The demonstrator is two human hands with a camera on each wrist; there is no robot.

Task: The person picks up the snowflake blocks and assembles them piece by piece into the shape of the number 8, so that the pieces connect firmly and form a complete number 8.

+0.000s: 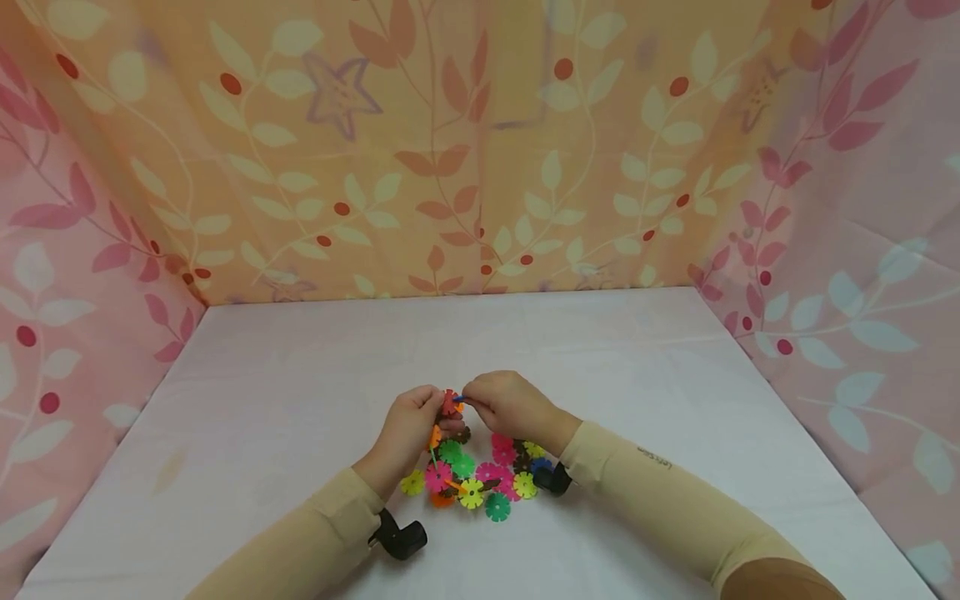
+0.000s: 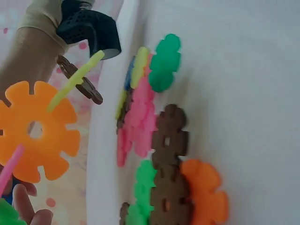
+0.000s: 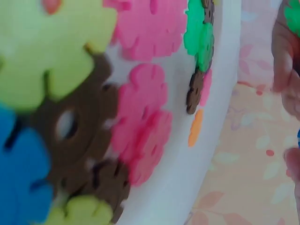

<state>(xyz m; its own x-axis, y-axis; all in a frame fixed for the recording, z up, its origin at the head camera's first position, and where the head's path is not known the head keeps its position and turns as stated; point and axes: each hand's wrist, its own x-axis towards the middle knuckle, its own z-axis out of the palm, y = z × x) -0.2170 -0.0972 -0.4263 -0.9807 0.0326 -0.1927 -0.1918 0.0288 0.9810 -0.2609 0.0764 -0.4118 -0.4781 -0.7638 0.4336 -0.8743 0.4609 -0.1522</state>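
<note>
My left hand (image 1: 405, 423) holds a string of linked plastic flower discs, with a red-orange disc (image 1: 450, 403) at its fingertips. My right hand (image 1: 517, 408) pinches a blue disc (image 1: 460, 399), seen edge-on and meeting the red-orange one. Below the left hand the string runs down through an orange disc (image 1: 435, 437), a pink disc (image 1: 438, 477) and a yellow disc (image 1: 471, 493). In the left wrist view, a notched orange disc (image 2: 61, 136) with a centre hole has a yellow disc (image 2: 77, 79) slotted into it edge-on, close to a brown disc (image 2: 89, 88).
Loose discs lie on the white tabletop (image 1: 300, 358) beneath the hands: a green disc (image 1: 497, 507), pink discs (image 1: 503, 450), brown discs (image 2: 171, 192) and several others, some overlapping. Black wrist cameras (image 1: 403, 540) sit on both sleeves. Patterned cloth (image 1: 480, 150) encloses the back and sides.
</note>
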